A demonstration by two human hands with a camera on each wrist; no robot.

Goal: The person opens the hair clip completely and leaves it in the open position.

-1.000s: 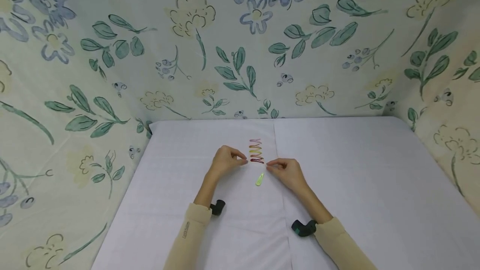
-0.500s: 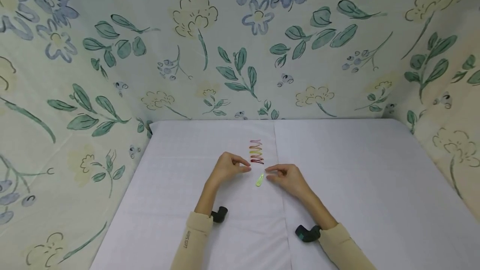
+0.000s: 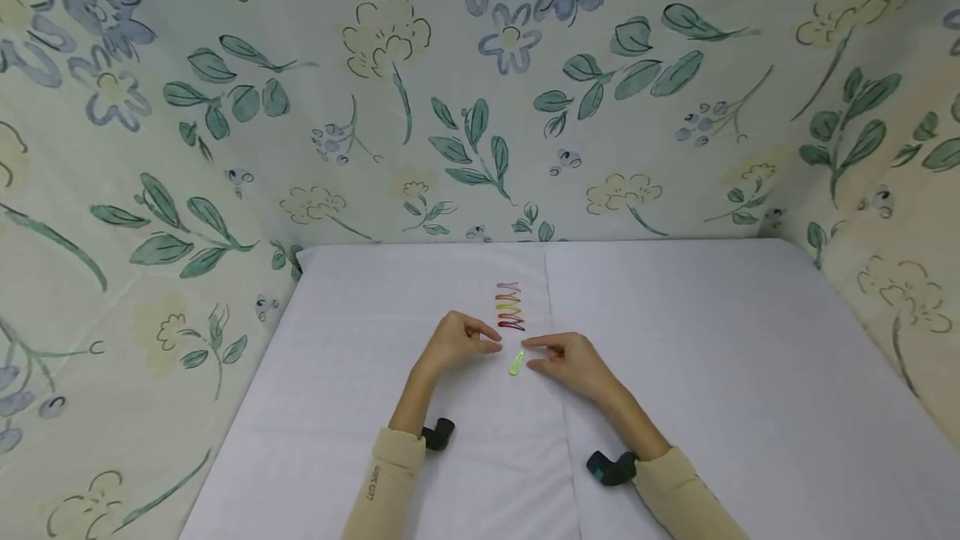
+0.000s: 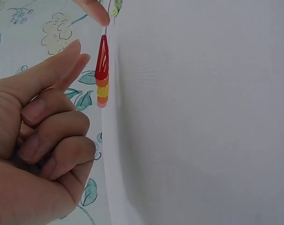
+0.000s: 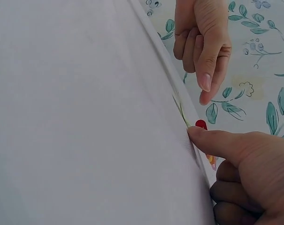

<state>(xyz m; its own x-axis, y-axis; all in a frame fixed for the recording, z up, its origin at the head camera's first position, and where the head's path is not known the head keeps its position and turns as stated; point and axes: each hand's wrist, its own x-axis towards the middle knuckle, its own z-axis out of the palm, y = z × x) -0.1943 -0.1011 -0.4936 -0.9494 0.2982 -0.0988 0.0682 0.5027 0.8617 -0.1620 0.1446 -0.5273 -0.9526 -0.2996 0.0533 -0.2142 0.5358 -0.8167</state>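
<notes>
A light green snap hair clip [image 3: 517, 362] lies slanted on the white cloth between the two hands. My right hand [image 3: 567, 361] has its index fingertip at the clip's upper end, seemingly touching it, with the thumb apart beside it. Left of the clip, my left hand [image 3: 459, 341] holds nothing; thumb and index finger are extended close together, the other fingers folded in the left wrist view. Beyond the hands is a column of hair clips: a red one [image 3: 512, 326] nearest, then orange, yellow [image 3: 508, 307], another orange and a pink one [image 3: 507, 285] farthest.
The white cloth [image 3: 675, 340] covers the table and has a crease running through it near the clips. Floral fabric [image 3: 480, 140] hangs behind the table and at both sides. Dark wrist cameras [image 3: 611, 468] stick out inward from both sleeves.
Both hands have come back from beside the red clip toward the green one. The right index finger has moved left to the green clip's upper end. The column of clips keeps its arrangement.
</notes>
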